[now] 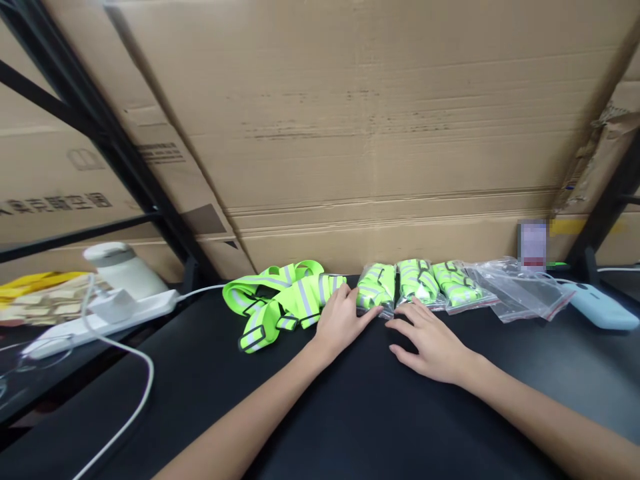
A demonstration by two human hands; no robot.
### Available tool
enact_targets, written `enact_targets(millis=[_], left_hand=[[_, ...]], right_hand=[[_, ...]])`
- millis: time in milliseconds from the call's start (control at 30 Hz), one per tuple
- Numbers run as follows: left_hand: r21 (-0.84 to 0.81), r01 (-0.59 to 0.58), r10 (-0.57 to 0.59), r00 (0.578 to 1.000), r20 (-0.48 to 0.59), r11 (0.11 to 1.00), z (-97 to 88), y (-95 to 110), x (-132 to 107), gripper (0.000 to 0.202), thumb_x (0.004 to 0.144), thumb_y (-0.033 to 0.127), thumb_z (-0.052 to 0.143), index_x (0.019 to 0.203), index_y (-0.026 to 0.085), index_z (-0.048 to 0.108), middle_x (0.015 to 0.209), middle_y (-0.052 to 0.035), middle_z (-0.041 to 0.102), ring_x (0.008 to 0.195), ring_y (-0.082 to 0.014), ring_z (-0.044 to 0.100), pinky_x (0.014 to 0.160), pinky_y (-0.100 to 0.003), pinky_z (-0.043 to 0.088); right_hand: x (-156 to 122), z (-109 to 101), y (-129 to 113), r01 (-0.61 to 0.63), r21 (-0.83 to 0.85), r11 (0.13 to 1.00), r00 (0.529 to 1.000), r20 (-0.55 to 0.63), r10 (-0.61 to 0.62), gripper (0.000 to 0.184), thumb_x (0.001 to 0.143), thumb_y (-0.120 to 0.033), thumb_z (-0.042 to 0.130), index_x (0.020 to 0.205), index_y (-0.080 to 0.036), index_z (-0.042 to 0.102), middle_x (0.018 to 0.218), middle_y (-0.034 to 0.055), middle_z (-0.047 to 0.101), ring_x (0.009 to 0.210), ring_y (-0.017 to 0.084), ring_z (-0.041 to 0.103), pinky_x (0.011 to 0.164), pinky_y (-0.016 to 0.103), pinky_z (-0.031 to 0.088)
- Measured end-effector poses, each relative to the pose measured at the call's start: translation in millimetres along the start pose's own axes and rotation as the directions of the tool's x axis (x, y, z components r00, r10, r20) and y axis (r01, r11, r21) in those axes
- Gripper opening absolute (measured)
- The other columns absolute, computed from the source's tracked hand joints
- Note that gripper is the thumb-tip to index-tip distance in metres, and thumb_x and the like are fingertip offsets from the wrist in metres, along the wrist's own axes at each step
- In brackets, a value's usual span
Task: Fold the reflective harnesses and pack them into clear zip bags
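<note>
My left hand (341, 320) rests at the left edge of the leftmost clear bag (377, 287), its thumb stretched along the bag's front edge and apart from the fingers. That bag holds a folded neon-green reflective strap. Just left of this hand lies a loose bundle of the same green reflective straps (285, 300) with grey stripes and black buckles. My right hand (430, 340) is open, fingers spread and fingertips close to the front edge of the middle bagged strap (417, 281). A third bagged strap (456, 285) lies to its right.
Empty clear zip bags (530, 290) lie right of the row, beside a light-blue device (603, 307). At left are a white power strip (105, 323), its cable and a white bottle (125, 270). Cardboard (375, 133) backs the black table (370, 413); a black metal frame (125, 160) stands at left.
</note>
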State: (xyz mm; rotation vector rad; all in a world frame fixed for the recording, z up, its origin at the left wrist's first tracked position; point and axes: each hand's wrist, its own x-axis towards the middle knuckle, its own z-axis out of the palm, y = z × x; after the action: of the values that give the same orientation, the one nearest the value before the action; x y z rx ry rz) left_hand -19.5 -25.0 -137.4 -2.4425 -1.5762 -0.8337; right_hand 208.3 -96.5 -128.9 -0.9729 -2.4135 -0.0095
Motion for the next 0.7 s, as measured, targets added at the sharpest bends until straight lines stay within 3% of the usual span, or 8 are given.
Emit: enact_targets(millis=[133, 200, 267, 367, 433, 567, 633, 700], left_hand=[[-0.078, -0.004, 0.007, 0.999, 0.036, 0.997, 6.4, 2, 4, 0.067, 0.092, 0.063, 0.054, 0.137, 0.014, 0.052, 0.112, -0.0138, 0.061, 0.101, -0.0326, 0.066, 0.086, -0.046, 0.055], [-0.12, -0.014, 0.02, 0.999, 0.048, 0.993, 2.2, 2, 2, 0.07, 0.094, 0.059, 0.054, 0.148, 0.017, 0.041, 0.122, -0.0151, 0.061, 0.106, -0.0321, 0.067, 0.087, -0.044, 0.056], [-0.162, -0.073, 0.085, 0.994, 0.067, 0.984, -7.2, -2, 1, 0.067, 0.094, 0.054, 0.056, 0.15, 0.02, 0.039, 0.128, -0.0151, 0.062, 0.11, -0.0313, 0.067, 0.091, -0.044, 0.055], [-0.203, -0.207, 0.234, 0.965, 0.118, 0.957, -28.2, -16, 6, 0.054, 0.094, 0.051, 0.058, 0.14, 0.023, 0.052, 0.12, -0.0108, 0.07, 0.108, -0.0284, 0.067, 0.096, -0.044, 0.052], [-0.149, -0.245, 0.262, 0.959, 0.109, 0.958, -43.3, -32, 13, 0.041, 0.095, 0.053, 0.056, 0.121, 0.023, 0.067, 0.11, -0.0084, 0.072, 0.105, -0.0276, 0.066, 0.098, -0.045, 0.048], [-0.003, -0.13, 0.13, 0.989, 0.072, 0.991, -66.0, -72, 25, 0.047, 0.095, 0.061, 0.051, 0.089, 0.021, 0.075, 0.096, -0.0092, 0.067, 0.097, -0.0275, 0.061, 0.094, -0.044, 0.046], [0.053, -0.074, 0.065, 0.986, 0.157, 0.996, -72.0, -89, 26, 0.052, 0.09, 0.069, 0.053, 0.082, 0.022, 0.074, 0.089, -0.0076, 0.063, 0.095, -0.028, 0.059, 0.095, -0.045, 0.044], [0.036, -0.061, 0.049, 0.963, 0.265, 0.998, -74.6, -100, 23, 0.055, 0.076, 0.076, 0.065, 0.09, 0.023, 0.073, 0.098, -0.0069, 0.062, 0.103, -0.0302, 0.058, 0.099, -0.045, 0.043]], right_hand=[[2, 2, -2, -0.023, -0.004, 1.0, 1.0, 0.004, 0.023, 0.029, 0.095, -0.028, 0.059, 0.122, -0.019, 0.064, 0.117, 0.013, 0.063, 0.123, 0.029, 0.058, 0.121, 0.058, 0.029], [0, 0, 0, -0.037, -0.003, 0.999, 0.999, 0.014, 0.037, 0.031, 0.095, -0.029, 0.06, 0.124, -0.019, 0.063, 0.12, 0.0133, 0.064, 0.125, 0.029, 0.057, 0.121, 0.059, 0.028], [-2, -4, 3, -0.044, 0.002, 0.999, 0.999, 0.021, 0.044, 0.033, 0.095, -0.029, 0.06, 0.127, -0.02, 0.061, 0.122, 0.0126, 0.065, 0.127, 0.03, 0.056, 0.121, 0.062, 0.026], [-5, -9, 10, -0.051, 0.002, 0.999, 0.999, 0.011, 0.051, 0.035, 0.096, -0.027, 0.059, 0.13, -0.021, 0.059, 0.124, 0.0114, 0.066, 0.127, 0.03, 0.056, 0.12, 0.065, 0.025], [-5, -12, 12, -0.063, -0.015, 0.998, 0.998, -0.007, 0.063, 0.033, 0.096, -0.027, 0.058, 0.128, -0.021, 0.059, 0.123, 0.0125, 0.065, 0.126, 0.031, 0.056, 0.119, 0.066, 0.026], [-4, -14, 10, -0.05, -0.002, 0.999, 0.999, -0.02, 0.05, 0.026, 0.096, -0.026, 0.057, 0.12, -0.021, 0.064, 0.119, 0.0124, 0.064, 0.119, 0.029, 0.059, 0.118, 0.063, 0.03], [-4, -15, 7, -0.031, 0.045, 0.999, 0.999, 0.013, 0.031, 0.024, 0.097, -0.027, 0.057, 0.119, -0.021, 0.064, 0.116, 0.0097, 0.067, 0.115, 0.027, 0.061, 0.118, 0.059, 0.031], [-4, -14, 3, -0.029, 0.087, 0.996, 0.998, 0.063, 0.024, 0.026, 0.098, -0.029, 0.058, 0.122, -0.022, 0.063, 0.117, 0.0076, 0.068, 0.116, 0.025, 0.061, 0.119, 0.057, 0.03]])
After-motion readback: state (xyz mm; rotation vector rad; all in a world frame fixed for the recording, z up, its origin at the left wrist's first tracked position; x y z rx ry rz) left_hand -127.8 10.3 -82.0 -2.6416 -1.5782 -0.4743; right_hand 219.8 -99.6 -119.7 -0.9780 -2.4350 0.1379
